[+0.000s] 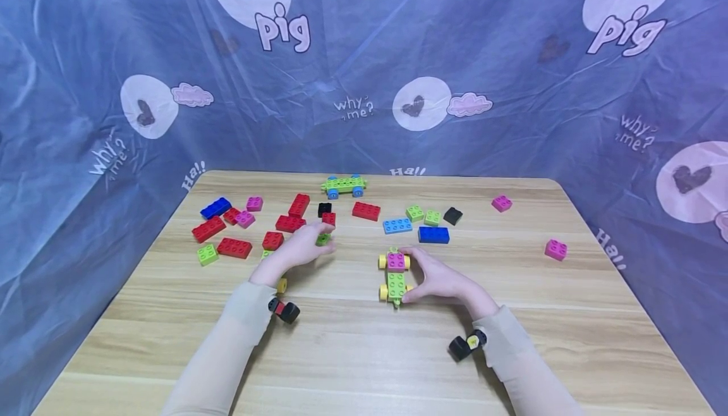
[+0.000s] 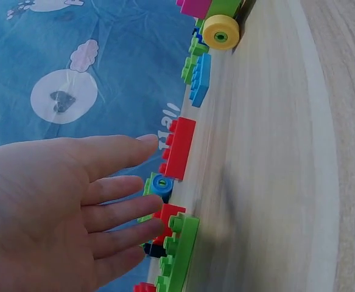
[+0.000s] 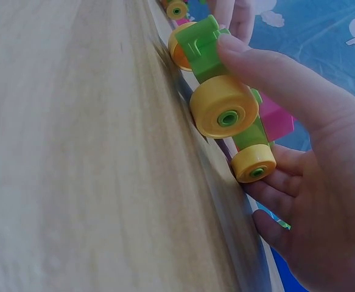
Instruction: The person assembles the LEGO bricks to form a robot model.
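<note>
My right hand [image 1: 443, 278] grips a green wheeled toy car base [image 1: 396, 283] from its right side. In the right wrist view the thumb presses near one end of the base, with fingers farther along behind a yellow wheel [image 3: 224, 106]. On one end of the base sits a pink brick [image 1: 395, 261]. My left hand [image 1: 301, 246] hovers with extended fingers, holding nothing. By its fingertips are a green brick [image 1: 323, 239] and a small red brick [image 1: 328, 219]. Under the left wrist shows a yellow wheel [image 1: 282, 286], the rest of it hidden.
Red, blue, pink and green bricks spread over the left back, among them a long red brick [image 1: 234, 248]. Behind stands a green base with blue wheels [image 1: 344, 184]. Toward the right are a dark blue brick [image 1: 433, 234] and a pink brick [image 1: 556, 250]. A printed blue cloth [image 1: 364, 55] surrounds the table.
</note>
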{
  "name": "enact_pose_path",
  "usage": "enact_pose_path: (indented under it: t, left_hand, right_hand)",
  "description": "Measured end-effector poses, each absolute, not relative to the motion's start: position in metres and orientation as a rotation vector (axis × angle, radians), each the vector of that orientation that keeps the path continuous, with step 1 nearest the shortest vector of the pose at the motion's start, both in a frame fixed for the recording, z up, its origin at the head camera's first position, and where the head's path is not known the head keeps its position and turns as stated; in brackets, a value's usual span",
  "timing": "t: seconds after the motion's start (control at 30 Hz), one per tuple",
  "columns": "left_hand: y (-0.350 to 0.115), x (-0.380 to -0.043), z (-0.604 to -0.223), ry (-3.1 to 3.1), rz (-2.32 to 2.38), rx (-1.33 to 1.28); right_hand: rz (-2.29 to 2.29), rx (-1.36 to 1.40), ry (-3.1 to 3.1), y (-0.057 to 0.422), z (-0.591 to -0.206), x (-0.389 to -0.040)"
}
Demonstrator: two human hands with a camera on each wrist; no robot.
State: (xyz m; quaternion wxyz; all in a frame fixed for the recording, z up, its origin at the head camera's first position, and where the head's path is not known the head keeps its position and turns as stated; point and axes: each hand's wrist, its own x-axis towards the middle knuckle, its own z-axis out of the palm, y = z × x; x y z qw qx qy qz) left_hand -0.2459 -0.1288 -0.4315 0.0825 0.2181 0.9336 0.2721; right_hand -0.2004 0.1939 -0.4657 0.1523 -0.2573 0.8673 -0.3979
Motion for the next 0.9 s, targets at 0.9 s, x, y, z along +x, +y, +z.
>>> enact_pose_path:
  t: [0.9]
  left_hand:
    - [-0.118,-0.242,-0.438,2.740,0.847,0.635]
  right_hand:
    - [-1.122,-0.756,2.506,0.194,-0.465,-0.200]
